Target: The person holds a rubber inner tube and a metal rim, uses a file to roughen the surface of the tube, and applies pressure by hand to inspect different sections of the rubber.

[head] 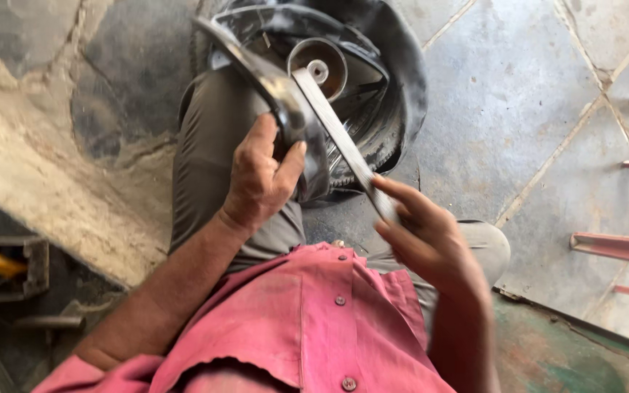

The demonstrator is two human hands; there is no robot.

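Left hand (260, 182): closed around the lower end of a curved black metal part (271, 84), thumb pressed on one side, fingers wrapped behind; the part was held raised above the lap, its upper end pointing toward the far left.

Right hand (420, 233): fingers partly curled, pinching the near end of a flat grey metal bar (340, 138) between thumb and fingertips. The bar ran diagonally from this hand up to the black part, its far end lying against that part just beside the left hand.

Tyre (394, 94): black rubber, lying on the floor directly beyond the knees, with a round metal hub (318, 69) showing at its centre behind the bar's far end.

Trousers (209, 160): grey-brown, one knee drawn up under the left hand.

Shirt (314, 320): pink, buttoned, dusty, at the near edge of the view.

Floor (518, 109): grey stone slabs with pale joints, broken and patched with cement toward the left edge.

Metal angle lengths (616, 247): reddish, lying at the right edge of the floor, well apart from both hands.

Small dark tray (9, 273): at the left edge, holding a red-and-yellow object, too blurred to identify.
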